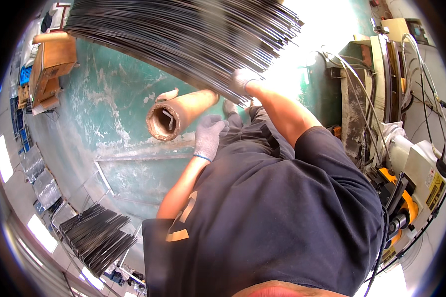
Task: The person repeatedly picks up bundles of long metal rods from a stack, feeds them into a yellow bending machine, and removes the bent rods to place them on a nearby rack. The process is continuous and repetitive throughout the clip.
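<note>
A wide stack of long, thin dark metal rods fills the top of the view. At the stack's near right edge is my right hand, in a pale knit glove. Its fingers are bent round the rod ends, and their tips are partly hidden. My left hand, gloved in grey with a blue cuff edge, is in front of my body, apart from the stack. Its fingers are loosely curled together, and nothing shows in them. Just beyond it a brown cardboard roll lies on the floor, its hollow end facing left.
The worn green floor spreads below the stack. Machinery with hoses and cables stands close on my right. A cardboard box sits at the far left. Another bundle of dark rods rests on a frame at the lower left.
</note>
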Demonstrator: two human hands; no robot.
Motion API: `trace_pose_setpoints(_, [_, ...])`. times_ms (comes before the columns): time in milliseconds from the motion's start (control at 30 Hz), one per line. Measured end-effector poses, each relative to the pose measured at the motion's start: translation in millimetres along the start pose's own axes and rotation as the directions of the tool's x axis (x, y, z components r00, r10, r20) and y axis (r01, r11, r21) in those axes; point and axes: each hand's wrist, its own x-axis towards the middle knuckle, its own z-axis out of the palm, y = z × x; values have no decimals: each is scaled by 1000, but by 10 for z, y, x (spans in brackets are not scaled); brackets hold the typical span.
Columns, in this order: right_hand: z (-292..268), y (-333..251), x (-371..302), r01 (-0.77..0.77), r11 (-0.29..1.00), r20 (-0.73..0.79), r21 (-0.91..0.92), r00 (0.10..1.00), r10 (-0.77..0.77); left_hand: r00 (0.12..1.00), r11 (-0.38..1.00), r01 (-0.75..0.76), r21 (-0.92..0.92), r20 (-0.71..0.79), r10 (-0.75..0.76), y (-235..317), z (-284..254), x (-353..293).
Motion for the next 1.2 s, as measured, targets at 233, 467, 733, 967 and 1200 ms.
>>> trace_pose_setpoints(233, [-652,40,-496,-51,915,62,400,998,29,998,999,-29,-18,49,30,208,313,194])
trace_pose_setpoints(467, [-885,866,-1690,107,987,-11,121,994,-107,989,898,123,-422,130,-74,162,607,1076])
trace_pose_setpoints(733, [-189,1983,-4499,-483,875,-113,32,868,483,989,556,144,-819,105,-103,583,728,1417])
trace_pose_setpoints(967, [1089,2172,-6470,-781,619,-434,81,532,727,885,570,463,-678,386,-260,76,1091,554])
trace_pose_setpoints(1200, [2485,1953,-7942,-965,202,-404,166,120,907,843,782,257,-568,528,106,918,1503,-269])
